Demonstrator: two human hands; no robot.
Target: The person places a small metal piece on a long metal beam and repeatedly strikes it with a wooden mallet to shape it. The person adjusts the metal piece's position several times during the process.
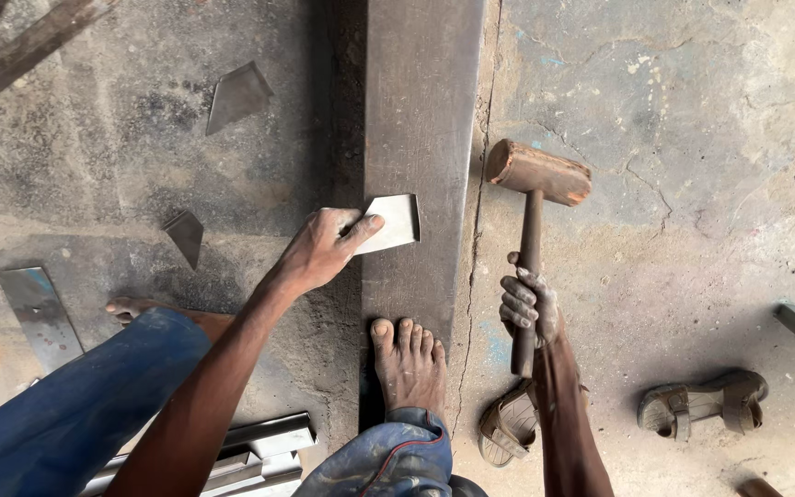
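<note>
— Steel first: my left hand [324,247] pinches a small flat metal plate [392,222], thumb on top, the plate lying on the long steel bar [420,138] just beyond my fingertips.

— And the right?

— My right hand [528,308] is wrapped tight round the hammer [535,184] handle, its rusty head above my knuckles, beside the bar.

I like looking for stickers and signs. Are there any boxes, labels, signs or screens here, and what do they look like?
None in view: no box, label, sign or screen. Only bare metal pieces, a hammer and sandals on the concrete floor.
</note>
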